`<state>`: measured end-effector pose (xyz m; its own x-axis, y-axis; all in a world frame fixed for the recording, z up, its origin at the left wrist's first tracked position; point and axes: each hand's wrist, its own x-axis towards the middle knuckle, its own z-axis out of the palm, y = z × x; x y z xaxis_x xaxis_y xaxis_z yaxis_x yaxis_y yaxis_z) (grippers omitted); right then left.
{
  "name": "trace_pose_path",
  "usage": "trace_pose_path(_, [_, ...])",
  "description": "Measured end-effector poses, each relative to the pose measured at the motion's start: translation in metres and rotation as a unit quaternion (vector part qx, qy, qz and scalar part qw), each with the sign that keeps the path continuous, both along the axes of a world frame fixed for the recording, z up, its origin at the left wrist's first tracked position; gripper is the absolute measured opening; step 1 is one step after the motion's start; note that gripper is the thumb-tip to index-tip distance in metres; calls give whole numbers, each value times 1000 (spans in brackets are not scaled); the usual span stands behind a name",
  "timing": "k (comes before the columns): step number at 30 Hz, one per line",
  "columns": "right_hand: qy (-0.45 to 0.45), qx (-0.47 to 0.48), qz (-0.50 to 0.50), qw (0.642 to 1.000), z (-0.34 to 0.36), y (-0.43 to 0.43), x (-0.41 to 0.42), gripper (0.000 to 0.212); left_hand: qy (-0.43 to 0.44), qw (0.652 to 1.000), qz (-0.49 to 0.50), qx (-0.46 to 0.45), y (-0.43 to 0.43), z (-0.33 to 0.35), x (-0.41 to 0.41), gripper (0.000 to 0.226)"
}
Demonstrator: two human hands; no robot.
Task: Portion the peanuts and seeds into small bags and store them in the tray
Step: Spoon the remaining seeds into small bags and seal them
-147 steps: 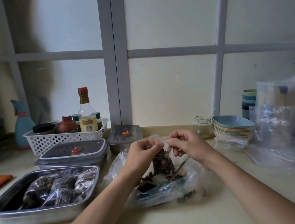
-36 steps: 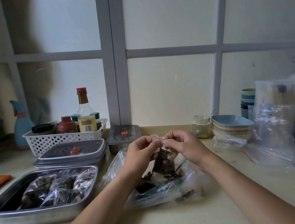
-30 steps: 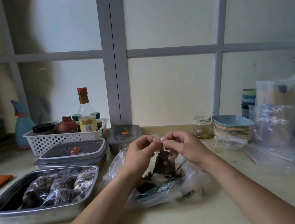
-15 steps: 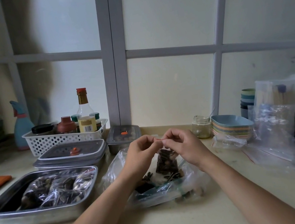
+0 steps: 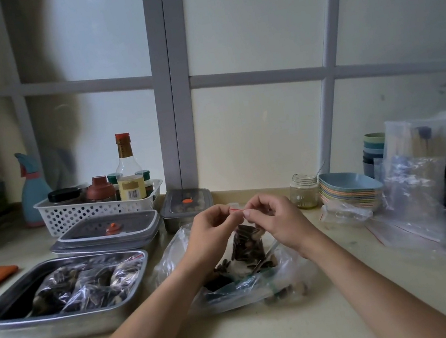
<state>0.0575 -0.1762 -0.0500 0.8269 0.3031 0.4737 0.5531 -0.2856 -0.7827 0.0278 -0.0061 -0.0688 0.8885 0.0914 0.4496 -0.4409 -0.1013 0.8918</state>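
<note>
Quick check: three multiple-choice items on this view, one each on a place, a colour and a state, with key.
1. The steel tray lies: A) left of the small seed bag; B) right of it; C) under it.
2. The bag's seal strip is: A) green; B) red; C) blue.
3. The bag is: A) in the tray; B) lying untouched; C) pinched by left hand and right hand.
Key: A, the tray sits left of the bag; B, a red line shows at its top; C, both grips close on its top.
</note>
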Motion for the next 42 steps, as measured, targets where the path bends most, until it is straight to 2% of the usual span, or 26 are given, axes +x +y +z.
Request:
trace_pose_path(10, [-11,-19,-4,1000,-1,-1,2,13,21,999,13,19,1,-2,1,17])
trace_pose_path(16, [-35,-29,-9,999,0,-3,3,9,11,999,-30,3,-2,0,-4,12])
trace_pose_path(26, [17,7,-4,1000,2,-1,0,11,22,999,4,-30,5,-1,0,15])
trace_pose_path(31, [-13,-27,-36,999,-2,-3,7,12,37,997,8,-70,5,-2,0,22])
trace_pose_path(42, [-42,-33,-46,997,0,-3,5,12,44,998,-22,-50,2,1,-5,13])
